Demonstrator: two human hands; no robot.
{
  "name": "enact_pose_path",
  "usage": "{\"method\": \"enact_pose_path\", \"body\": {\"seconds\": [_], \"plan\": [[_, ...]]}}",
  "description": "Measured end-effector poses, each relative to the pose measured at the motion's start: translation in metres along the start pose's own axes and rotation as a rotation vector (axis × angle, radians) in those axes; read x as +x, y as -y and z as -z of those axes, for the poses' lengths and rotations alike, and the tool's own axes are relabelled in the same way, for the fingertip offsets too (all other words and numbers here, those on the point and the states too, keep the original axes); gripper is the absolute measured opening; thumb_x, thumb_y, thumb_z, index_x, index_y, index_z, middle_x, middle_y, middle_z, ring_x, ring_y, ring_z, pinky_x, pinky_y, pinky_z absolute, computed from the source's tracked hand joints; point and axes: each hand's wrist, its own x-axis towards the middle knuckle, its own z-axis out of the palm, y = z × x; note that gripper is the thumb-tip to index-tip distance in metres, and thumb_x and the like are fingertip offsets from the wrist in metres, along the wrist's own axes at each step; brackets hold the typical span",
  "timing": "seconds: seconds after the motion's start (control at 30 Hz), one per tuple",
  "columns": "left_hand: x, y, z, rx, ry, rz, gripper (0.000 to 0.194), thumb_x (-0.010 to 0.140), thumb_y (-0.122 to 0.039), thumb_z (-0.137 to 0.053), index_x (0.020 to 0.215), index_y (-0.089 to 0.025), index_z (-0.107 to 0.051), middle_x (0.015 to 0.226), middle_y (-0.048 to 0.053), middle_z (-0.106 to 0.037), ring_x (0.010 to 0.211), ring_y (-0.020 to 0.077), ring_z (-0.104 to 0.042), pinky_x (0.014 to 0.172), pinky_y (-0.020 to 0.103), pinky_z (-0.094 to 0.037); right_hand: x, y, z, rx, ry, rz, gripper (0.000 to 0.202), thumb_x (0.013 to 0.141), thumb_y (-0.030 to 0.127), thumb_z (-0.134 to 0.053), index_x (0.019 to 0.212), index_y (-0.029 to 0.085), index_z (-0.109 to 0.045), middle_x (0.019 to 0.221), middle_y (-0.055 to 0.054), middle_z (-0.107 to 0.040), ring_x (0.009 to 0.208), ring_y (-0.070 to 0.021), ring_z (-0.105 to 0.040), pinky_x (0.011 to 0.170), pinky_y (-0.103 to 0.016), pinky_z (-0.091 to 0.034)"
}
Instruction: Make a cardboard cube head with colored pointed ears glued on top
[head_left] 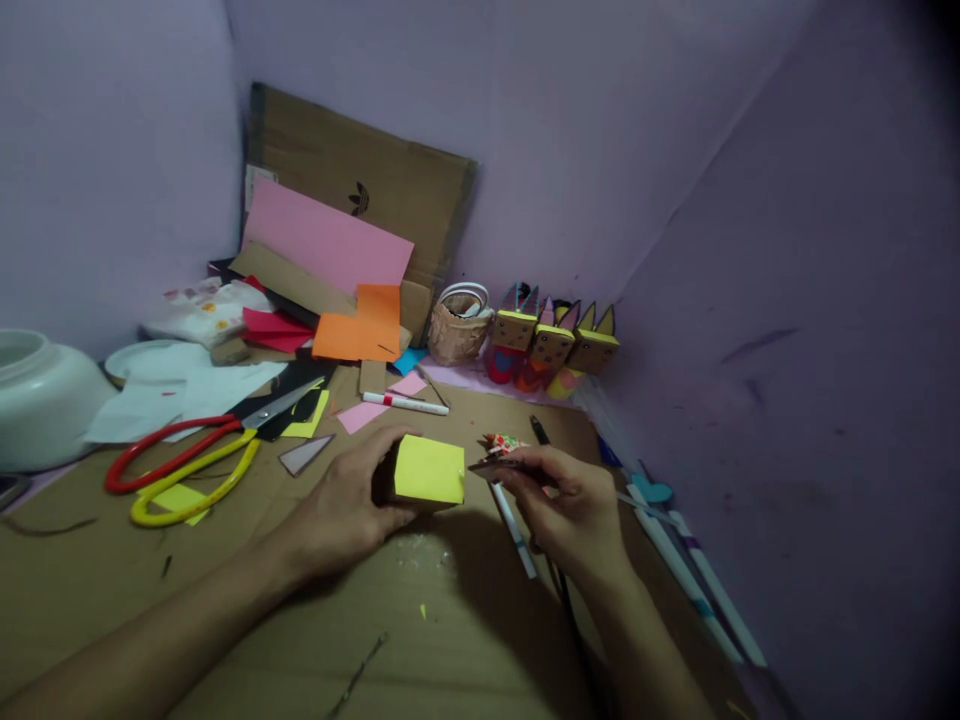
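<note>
My left hand (351,500) is closed around the sides of a small cardboard box (429,470) whose upper face is covered in yellow paper. A pale speck shows at the right edge of that yellow face. Just to the right, my right hand (574,505) pinches a small, dark, pointed piece (491,464) between thumb and fingers; its tip points at the box, with a narrow gap between them. What the piece is made of is hard to make out. Beneath my right hand lie a white marker (514,530) and a black cord (571,605).
Red-and-yellow scissors (195,465) lie left, near a white pot (45,400). Coloured paper sheets (322,240) lean on cardboard (420,190) behind. A small basket (457,335) and three eared box figures (555,345) stand at the back. Long white sticks (686,570) line the right edge.
</note>
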Motion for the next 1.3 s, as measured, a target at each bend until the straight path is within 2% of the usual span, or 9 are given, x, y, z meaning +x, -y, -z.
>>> {"method": "enact_pose_path", "body": {"seconds": [0.2,0.33,0.57,0.83,1.07,1.13,1.3], "plan": [[-0.002,0.003,-0.001,-0.102,0.061,0.028,0.051,0.067,-0.022,-0.067,0.114,-0.021,-0.049,0.11,0.006,-0.061,0.1,0.0217,-0.058,0.085,0.035,-0.048,0.0,0.002,-0.003,0.022,0.028,-0.003,0.008,0.078,0.019,-0.062,0.078,0.019,-0.07,0.071,-0.004,-0.072,0.064,-0.0181,-0.065,0.056,-0.026,-0.048],[-0.002,0.004,-0.002,-0.076,0.068,0.04,0.053,0.065,-0.019,-0.067,0.115,-0.021,-0.047,0.11,0.006,-0.06,0.1,0.022,-0.057,0.086,0.036,-0.046,0.0,0.005,-0.005,0.049,0.045,-0.005,0.007,0.078,0.018,-0.063,0.078,0.018,-0.07,0.07,-0.004,-0.072,0.066,-0.0187,-0.066,0.058,-0.027,-0.049],[-0.004,0.007,-0.005,-0.105,0.089,0.007,0.05,0.066,-0.018,-0.068,0.112,-0.023,-0.048,0.107,0.003,-0.059,0.094,0.0202,-0.058,0.08,0.032,-0.049,-0.002,0.005,-0.01,0.066,0.023,0.052,0.007,0.076,0.015,-0.064,0.078,0.017,-0.071,0.071,-0.005,-0.073,0.062,-0.0171,-0.066,0.056,-0.025,-0.049],[-0.005,0.006,-0.006,-0.141,0.088,-0.012,0.049,0.067,-0.017,-0.068,0.112,-0.023,-0.049,0.107,0.003,-0.06,0.095,0.0194,-0.058,0.08,0.031,-0.049,-0.006,0.007,-0.017,0.145,-0.072,0.1,0.01,0.075,0.011,-0.066,0.079,0.02,-0.069,0.07,0.0,-0.072,0.062,-0.014,-0.066,0.058,-0.022,-0.051],[-0.005,0.007,-0.006,-0.11,0.085,-0.008,0.049,0.066,-0.017,-0.068,0.112,-0.023,-0.049,0.106,0.002,-0.06,0.094,0.0191,-0.058,0.081,0.032,-0.048,-0.004,0.006,-0.012,0.153,-0.157,0.119,0.013,0.075,0.01,-0.067,0.082,0.021,-0.069,0.072,-0.001,-0.071,0.066,-0.0148,-0.066,0.06,-0.023,-0.05],[-0.005,0.007,-0.005,-0.099,0.084,-0.004,0.05,0.066,-0.017,-0.068,0.112,-0.023,-0.049,0.106,0.002,-0.06,0.093,0.019,-0.058,0.08,0.032,-0.048,-0.002,0.005,-0.009,0.143,-0.136,0.136,0.012,0.075,0.01,-0.067,0.08,0.021,-0.069,0.071,-0.001,-0.071,0.065,-0.0148,-0.066,0.06,-0.023,-0.05],[-0.003,0.008,-0.004,-0.059,0.083,0.0,0.052,0.065,-0.016,-0.068,0.113,-0.021,-0.049,0.11,0.005,-0.06,0.101,0.0214,-0.056,0.086,0.035,-0.046,0.0,0.002,0.002,0.081,0.037,0.222,0.01,0.077,0.011,-0.065,0.082,0.018,-0.069,0.074,-0.004,-0.073,0.068,-0.0171,-0.067,0.065,-0.028,-0.052]]}}
